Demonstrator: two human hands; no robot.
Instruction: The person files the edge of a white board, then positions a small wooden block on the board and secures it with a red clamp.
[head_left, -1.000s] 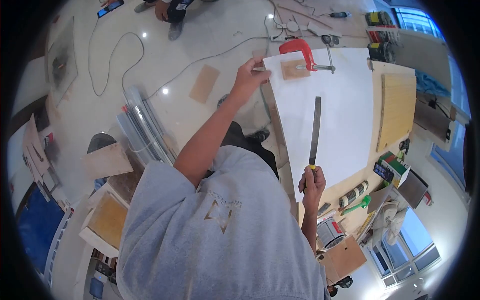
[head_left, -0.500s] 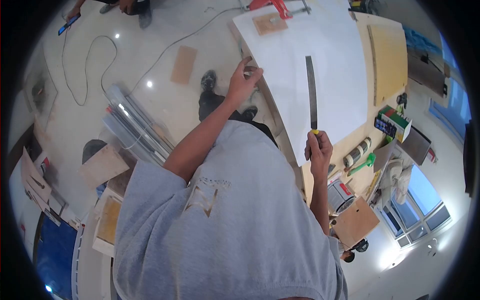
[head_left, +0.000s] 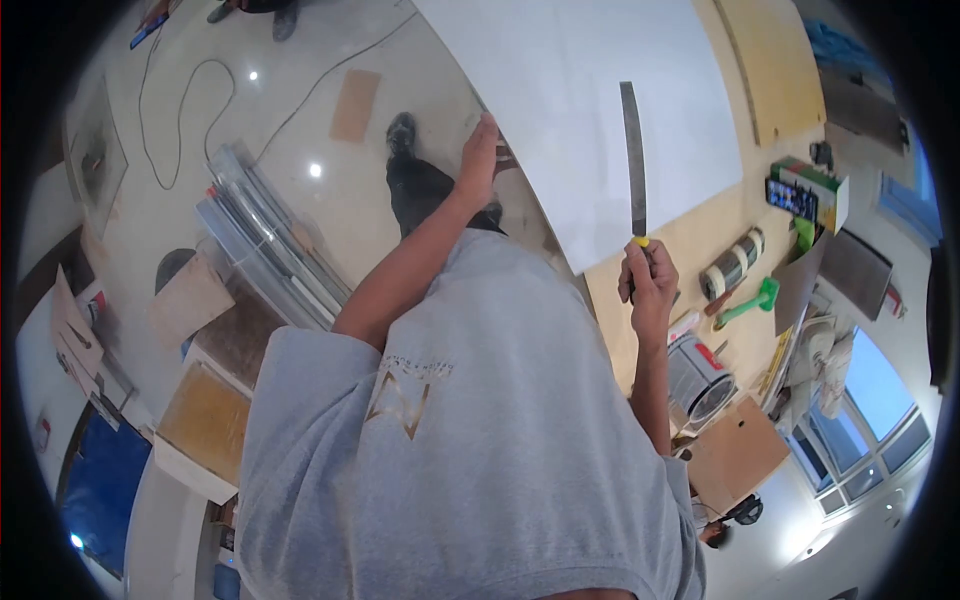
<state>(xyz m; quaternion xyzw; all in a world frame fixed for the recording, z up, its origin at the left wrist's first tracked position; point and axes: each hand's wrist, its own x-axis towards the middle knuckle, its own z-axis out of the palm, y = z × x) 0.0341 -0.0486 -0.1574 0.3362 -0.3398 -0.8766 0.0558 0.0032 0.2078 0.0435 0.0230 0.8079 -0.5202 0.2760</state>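
Observation:
My right hand (head_left: pixel 652 283) is closed round the black-and-yellow handle of a flat metal file (head_left: pixel 634 165), whose long grey blade points away from me over a white sheet (head_left: pixel 600 190). The sheet lies on the pale wooden worktable (head_left: pixel 618 330). At the sheet's left edge is my left hand (head_left: pixel 482 165), its fingers apart, one stretched up along the edge and others reaching toward its underside in shadow.
Right of the sheet lie a yellow board (head_left: pixel 775 75), a roll of tape-like material (head_left: pixel 733 264), a green tool (head_left: pixel 752 303), a phone (head_left: pixel 791 199) against a box and a metal can (head_left: pixel 700 372). Bundled long strips (head_left: pixel 275 240) and a cable lie on the floor left. Another person's shoe shows top left.
The view has shifted, so the red clamp at the sheet's far end is out of sight. My left hand has straightened its fingers at the edge; the file stays in my right hand.

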